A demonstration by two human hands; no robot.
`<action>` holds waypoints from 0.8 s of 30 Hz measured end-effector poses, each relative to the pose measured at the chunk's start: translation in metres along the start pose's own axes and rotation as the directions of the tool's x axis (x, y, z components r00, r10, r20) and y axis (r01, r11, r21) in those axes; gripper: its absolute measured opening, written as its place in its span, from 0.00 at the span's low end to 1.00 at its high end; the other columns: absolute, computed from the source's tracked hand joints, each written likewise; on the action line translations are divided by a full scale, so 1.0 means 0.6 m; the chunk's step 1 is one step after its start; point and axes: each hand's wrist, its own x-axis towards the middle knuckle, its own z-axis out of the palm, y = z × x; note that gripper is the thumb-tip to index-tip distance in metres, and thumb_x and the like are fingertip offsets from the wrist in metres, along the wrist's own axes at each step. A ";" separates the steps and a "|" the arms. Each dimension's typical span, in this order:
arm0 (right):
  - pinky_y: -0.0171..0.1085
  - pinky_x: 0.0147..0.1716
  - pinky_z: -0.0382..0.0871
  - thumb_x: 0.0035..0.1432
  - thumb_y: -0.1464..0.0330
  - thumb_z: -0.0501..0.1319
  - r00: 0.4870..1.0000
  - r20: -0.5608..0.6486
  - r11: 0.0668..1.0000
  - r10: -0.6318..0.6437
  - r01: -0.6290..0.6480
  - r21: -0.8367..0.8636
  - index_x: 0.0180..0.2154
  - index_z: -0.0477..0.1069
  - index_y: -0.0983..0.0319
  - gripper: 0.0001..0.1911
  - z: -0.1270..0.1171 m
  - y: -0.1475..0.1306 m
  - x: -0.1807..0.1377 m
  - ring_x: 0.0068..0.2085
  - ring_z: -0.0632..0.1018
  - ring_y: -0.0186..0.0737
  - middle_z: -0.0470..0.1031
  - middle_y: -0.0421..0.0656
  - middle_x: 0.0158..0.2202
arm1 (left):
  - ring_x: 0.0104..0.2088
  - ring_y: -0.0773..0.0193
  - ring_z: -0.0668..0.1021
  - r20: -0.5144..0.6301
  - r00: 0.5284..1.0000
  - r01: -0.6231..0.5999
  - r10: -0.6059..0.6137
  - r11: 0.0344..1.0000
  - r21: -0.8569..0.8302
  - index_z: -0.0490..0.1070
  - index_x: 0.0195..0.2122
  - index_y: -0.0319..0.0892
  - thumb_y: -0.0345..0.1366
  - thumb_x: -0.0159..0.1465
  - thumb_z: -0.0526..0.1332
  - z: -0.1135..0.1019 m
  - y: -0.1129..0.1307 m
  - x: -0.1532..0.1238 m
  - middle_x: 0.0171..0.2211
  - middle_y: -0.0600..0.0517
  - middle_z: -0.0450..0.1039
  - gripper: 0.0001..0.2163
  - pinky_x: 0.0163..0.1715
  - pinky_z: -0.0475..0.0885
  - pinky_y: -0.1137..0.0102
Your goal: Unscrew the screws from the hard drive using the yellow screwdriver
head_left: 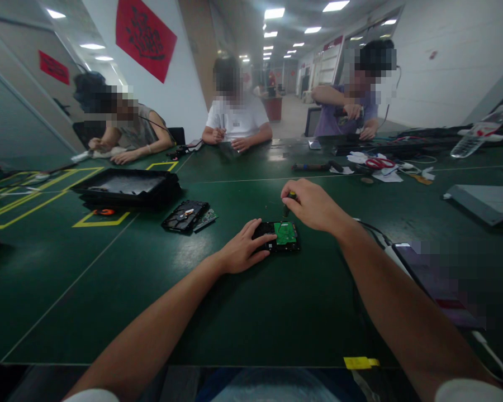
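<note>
1. Hard drive (279, 237) lying flat on the green counter (276, 312), green circuit board (285, 232) facing up, at centre of view.
2. Left hand (245, 248) at 9 o'clock of the drive, palm down, fingers (265, 239) spread loosely and pressing its left edge; nothing gripped.
3. Right hand (314, 204) at 1 o'clock of the drive, fingers curled tight round a small screwdriver (288, 202), tip pointing down at the board's upper edge.
4. Second opened drive (186, 216) at 10 o'clock, well apart, beside a black tray (128, 187).
5. Red-handled scissors (379, 163) at 2 o'clock, far off among white scraps.
6. Three other people seated along the far side at 12 o'clock, own hands busy.
</note>
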 end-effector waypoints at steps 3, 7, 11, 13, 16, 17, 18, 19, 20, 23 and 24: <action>0.45 0.50 0.69 0.68 0.72 0.62 1.000 -0.010 1.000 0.009 -0.009 -0.002 0.45 0.75 0.60 0.05 0.000 0.000 0.000 0.47 0.78 0.48 0.78 0.48 0.46 | 0.77 0.37 0.49 0.004 1.000 0.001 -0.001 1.000 0.005 0.61 0.74 0.55 0.48 0.76 0.57 0.001 -0.001 0.000 0.78 0.44 0.40 0.25 0.72 0.55 0.38; 0.45 0.52 0.70 0.68 0.72 0.63 1.000 -0.021 1.000 -0.015 0.015 -0.006 0.45 0.75 0.60 0.05 0.002 0.003 0.001 0.48 0.78 0.48 0.79 0.49 0.46 | 0.77 0.36 0.49 0.000 1.000 -0.009 0.009 1.000 0.010 0.63 0.73 0.53 0.48 0.76 0.56 0.003 -0.003 0.000 0.78 0.42 0.40 0.25 0.72 0.55 0.39; 0.46 0.52 0.70 0.68 0.73 0.62 1.000 -0.021 1.000 0.000 0.000 -0.011 0.45 0.75 0.62 0.06 0.006 0.005 0.002 0.48 0.78 0.49 0.79 0.50 0.47 | 0.77 0.36 0.49 -0.007 1.000 -0.017 0.017 1.000 0.018 0.63 0.73 0.52 0.47 0.76 0.57 0.004 -0.003 0.000 0.78 0.42 0.40 0.25 0.72 0.55 0.39; 0.46 0.53 0.70 0.67 0.73 0.62 1.000 -0.022 1.000 0.008 -0.009 -0.013 0.45 0.75 0.62 0.06 0.007 0.005 0.003 0.49 0.78 0.50 0.80 0.50 0.47 | 0.77 0.37 0.50 -0.009 1.000 -0.015 0.015 1.000 0.018 0.62 0.74 0.54 0.47 0.76 0.57 0.005 -0.003 0.000 0.78 0.43 0.41 0.25 0.72 0.55 0.39; 0.46 0.53 0.70 0.67 0.73 0.62 1.000 -0.017 1.000 0.014 -0.014 -0.021 0.45 0.75 0.61 0.06 0.007 0.005 0.003 0.49 0.78 0.50 0.79 0.50 0.47 | 0.77 0.36 0.50 -0.006 1.000 -0.011 0.011 1.000 0.015 0.61 0.74 0.54 0.47 0.76 0.56 0.004 -0.004 0.000 0.78 0.43 0.41 0.25 0.72 0.56 0.38; 0.46 0.53 0.70 0.68 0.73 0.62 1.000 -0.015 1.000 0.017 -0.017 -0.024 0.45 0.75 0.61 0.06 0.007 0.005 0.003 0.49 0.78 0.50 0.79 0.50 0.47 | 0.77 0.36 0.50 -0.003 1.000 -0.011 0.011 1.000 0.016 0.61 0.74 0.54 0.48 0.76 0.56 0.004 -0.004 0.000 0.78 0.43 0.40 0.25 0.72 0.56 0.38; 0.46 0.53 0.70 0.68 0.73 0.62 1.000 -0.015 0.999 0.018 -0.019 -0.026 0.45 0.75 0.61 0.06 0.007 0.005 0.003 0.49 0.78 0.49 0.79 0.49 0.47 | 0.77 0.36 0.49 0.001 1.000 -0.012 0.012 1.000 0.018 0.62 0.74 0.54 0.48 0.77 0.56 0.004 -0.004 0.000 0.78 0.43 0.40 0.25 0.72 0.55 0.39; 0.46 0.53 0.70 0.68 0.73 0.61 1.000 -0.015 0.999 0.018 -0.019 -0.028 0.45 0.75 0.61 0.06 0.007 0.005 0.002 0.48 0.78 0.49 0.79 0.49 0.46 | 0.77 0.36 0.49 0.004 1.000 -0.013 0.013 1.000 0.020 0.62 0.74 0.54 0.48 0.77 0.56 0.003 -0.004 0.000 0.78 0.43 0.39 0.25 0.72 0.55 0.39; 0.45 0.52 0.70 0.68 0.73 0.61 1.000 -0.015 0.999 0.017 -0.017 -0.030 0.45 0.75 0.61 0.05 0.007 0.005 0.002 0.48 0.78 0.49 0.79 0.49 0.46 | 0.77 0.36 0.49 0.007 1.000 -0.013 0.012 1.000 0.021 0.62 0.74 0.53 0.48 0.77 0.56 0.003 -0.004 0.000 0.78 0.43 0.39 0.25 0.72 0.55 0.39; 0.45 0.52 0.70 0.68 0.73 0.61 1.000 -0.015 0.999 0.016 -0.016 -0.031 0.44 0.75 0.61 0.05 0.006 0.004 0.002 0.48 0.78 0.48 0.79 0.49 0.46 | 0.77 0.36 0.48 0.009 1.000 -0.011 0.011 1.000 0.020 0.61 0.74 0.53 0.48 0.77 0.56 0.003 -0.004 -0.001 0.78 0.42 0.38 0.25 0.72 0.55 0.39; 0.45 0.52 0.70 0.68 0.73 0.61 1.000 -0.014 0.999 0.017 -0.018 -0.031 0.44 0.75 0.61 0.05 0.006 0.004 0.002 0.48 0.78 0.48 0.79 0.50 0.46 | 0.77 0.36 0.48 0.008 1.000 -0.012 0.012 1.000 0.018 0.61 0.74 0.53 0.48 0.77 0.56 0.003 -0.004 -0.001 0.78 0.42 0.39 0.25 0.72 0.55 0.38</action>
